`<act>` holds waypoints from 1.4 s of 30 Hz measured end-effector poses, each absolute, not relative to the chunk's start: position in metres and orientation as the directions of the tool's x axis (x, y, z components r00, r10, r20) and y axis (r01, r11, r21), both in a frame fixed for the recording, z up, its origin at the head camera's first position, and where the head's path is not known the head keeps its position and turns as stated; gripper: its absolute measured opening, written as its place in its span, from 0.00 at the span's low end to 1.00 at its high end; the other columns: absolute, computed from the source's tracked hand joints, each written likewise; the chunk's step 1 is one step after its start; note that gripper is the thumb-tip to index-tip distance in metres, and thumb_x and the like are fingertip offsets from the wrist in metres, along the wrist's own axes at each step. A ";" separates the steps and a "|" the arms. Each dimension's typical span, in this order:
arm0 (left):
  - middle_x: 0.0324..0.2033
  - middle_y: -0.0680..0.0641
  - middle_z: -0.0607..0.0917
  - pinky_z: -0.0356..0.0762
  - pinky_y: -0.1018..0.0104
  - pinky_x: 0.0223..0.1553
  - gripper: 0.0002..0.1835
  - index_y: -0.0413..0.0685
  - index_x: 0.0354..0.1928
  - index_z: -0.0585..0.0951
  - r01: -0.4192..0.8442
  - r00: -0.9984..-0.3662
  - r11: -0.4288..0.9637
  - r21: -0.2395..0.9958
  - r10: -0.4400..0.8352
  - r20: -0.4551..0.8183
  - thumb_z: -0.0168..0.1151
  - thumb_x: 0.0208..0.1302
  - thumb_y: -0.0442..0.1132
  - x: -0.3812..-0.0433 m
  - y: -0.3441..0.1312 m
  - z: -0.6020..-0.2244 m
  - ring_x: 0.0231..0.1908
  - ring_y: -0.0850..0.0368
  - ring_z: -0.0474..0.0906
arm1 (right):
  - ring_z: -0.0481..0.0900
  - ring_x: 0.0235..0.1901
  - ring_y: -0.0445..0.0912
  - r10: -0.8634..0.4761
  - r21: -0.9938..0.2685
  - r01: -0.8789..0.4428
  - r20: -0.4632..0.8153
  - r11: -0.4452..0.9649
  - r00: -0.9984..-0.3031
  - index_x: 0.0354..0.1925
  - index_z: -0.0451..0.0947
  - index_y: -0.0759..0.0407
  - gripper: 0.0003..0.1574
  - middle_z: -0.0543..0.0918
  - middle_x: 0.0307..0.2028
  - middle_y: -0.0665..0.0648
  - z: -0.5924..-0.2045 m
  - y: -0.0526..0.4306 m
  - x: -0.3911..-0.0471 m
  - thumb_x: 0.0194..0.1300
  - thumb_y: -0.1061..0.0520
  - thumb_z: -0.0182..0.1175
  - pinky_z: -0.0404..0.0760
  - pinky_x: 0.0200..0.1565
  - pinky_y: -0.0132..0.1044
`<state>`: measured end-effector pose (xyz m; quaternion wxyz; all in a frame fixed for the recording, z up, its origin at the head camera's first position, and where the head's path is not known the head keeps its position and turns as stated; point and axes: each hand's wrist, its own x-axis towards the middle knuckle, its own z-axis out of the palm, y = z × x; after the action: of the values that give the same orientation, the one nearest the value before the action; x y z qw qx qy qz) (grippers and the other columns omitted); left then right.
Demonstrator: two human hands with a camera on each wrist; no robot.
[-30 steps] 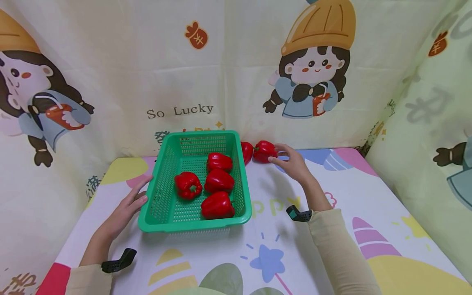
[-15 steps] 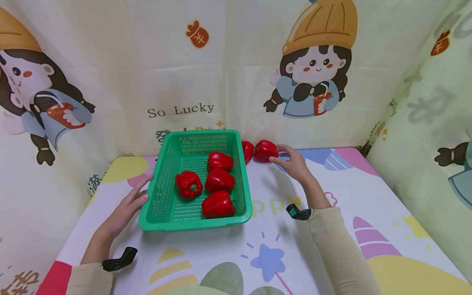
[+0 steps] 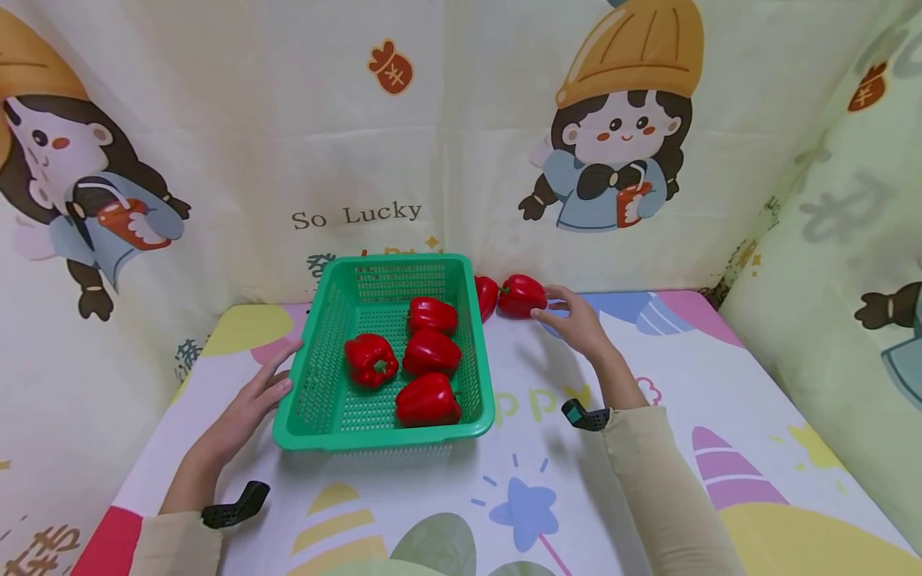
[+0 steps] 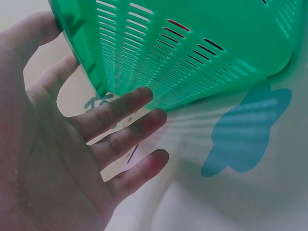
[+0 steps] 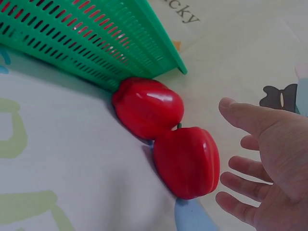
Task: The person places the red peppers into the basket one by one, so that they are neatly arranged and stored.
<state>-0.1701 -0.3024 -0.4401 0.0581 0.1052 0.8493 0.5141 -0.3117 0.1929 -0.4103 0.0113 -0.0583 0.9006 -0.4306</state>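
A green perforated plastic basket [image 3: 317,442] stands on the table, with several red bell peppers [image 3: 428,400] inside it. My left hand [image 3: 248,408] is at the basket's left side, its fingertips right at the rim; in the left wrist view the fingers [image 4: 130,137] are spread and relaxed. Beyond the basket's right side, two more bell peppers lie side by side: one [image 5: 148,108] close against the basket wall, the other [image 5: 185,162] to its right. My right hand [image 3: 576,324] is beside that outer pepper, fingers loosely bent around its right side, with nothing held.
A patterned cloth [image 3: 547,472] covers the table. Behind the basket and peppers hangs a cream curtain [image 3: 475,160] with cartoon prints, close to the table's back edge. Another curtain [image 3: 814,264] borders the right side. A black wrist camera [image 3: 234,508] sits on each wrist.
The head view has shifted slightly. Both hands, the basket and the peppers keep the same places relative to one another.
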 end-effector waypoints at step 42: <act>0.75 0.37 0.48 0.64 0.27 0.58 0.31 0.69 0.76 0.44 0.140 -0.969 0.452 0.881 0.244 0.029 0.38 0.76 0.49 -0.170 -0.304 -0.445 0.69 0.27 0.51 | 0.66 0.67 0.59 -0.116 -0.796 -0.084 0.017 0.599 -0.993 0.71 0.60 0.51 0.44 0.68 0.67 0.60 -0.413 0.195 -0.320 0.62 0.41 0.63 0.78 0.58 0.55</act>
<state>-0.1698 -0.3042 -0.4452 0.0510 0.1128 0.8505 0.5112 -0.3202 0.1954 -0.4131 0.0180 -0.0558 0.8939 -0.4444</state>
